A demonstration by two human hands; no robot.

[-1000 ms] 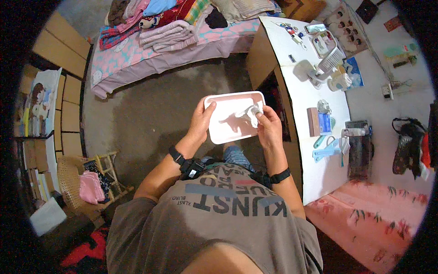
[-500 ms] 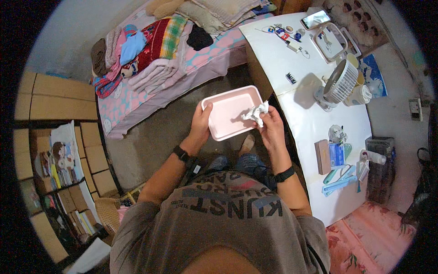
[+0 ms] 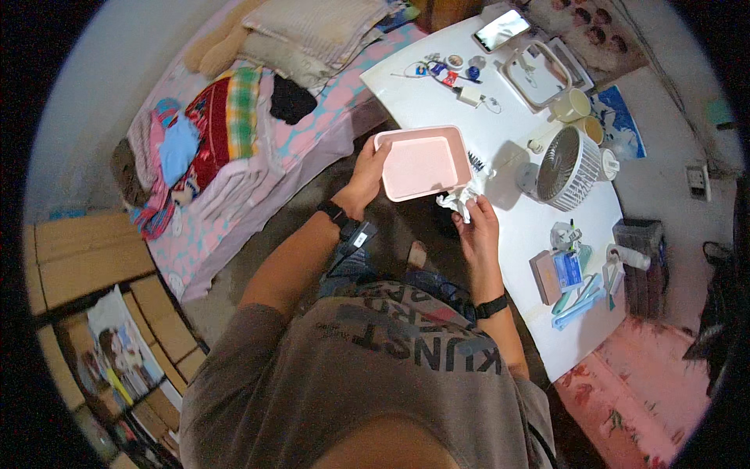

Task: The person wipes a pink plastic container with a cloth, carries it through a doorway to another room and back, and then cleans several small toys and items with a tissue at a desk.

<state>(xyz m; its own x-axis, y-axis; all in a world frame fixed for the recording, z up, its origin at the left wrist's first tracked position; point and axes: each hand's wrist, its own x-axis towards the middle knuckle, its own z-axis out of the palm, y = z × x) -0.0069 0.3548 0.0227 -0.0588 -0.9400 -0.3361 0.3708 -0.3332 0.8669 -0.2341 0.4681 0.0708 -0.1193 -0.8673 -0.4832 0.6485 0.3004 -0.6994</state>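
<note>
A shallow pink plastic tray (image 3: 422, 166) with rounded corners is held up in front of me, its inside facing me. My left hand (image 3: 366, 177) grips its left end, thumb over the rim. In my right hand (image 3: 478, 227) is a crumpled white tissue (image 3: 462, 198), pinched between the fingers at the tray's lower right corner. Whether the tissue touches the rim I cannot tell. Behind the tray's right edge, a small black comb-like piece (image 3: 476, 162) lies on the white table (image 3: 437, 105).
On the table stand a white fan (image 3: 564, 168), cream cups (image 3: 572, 105), a framed mirror (image 3: 536, 75) and a phone (image 3: 501, 31). Cables lie at its far end, a blue box (image 3: 569, 270) and blue tools nearer. Left are a bed (image 3: 312, 156) with clothes and a shelf (image 3: 117, 344).
The tray has moved right and slightly up, now partly over the table's edge. The tissue has left the tray's inside for its lower right corner. My view has turned.
</note>
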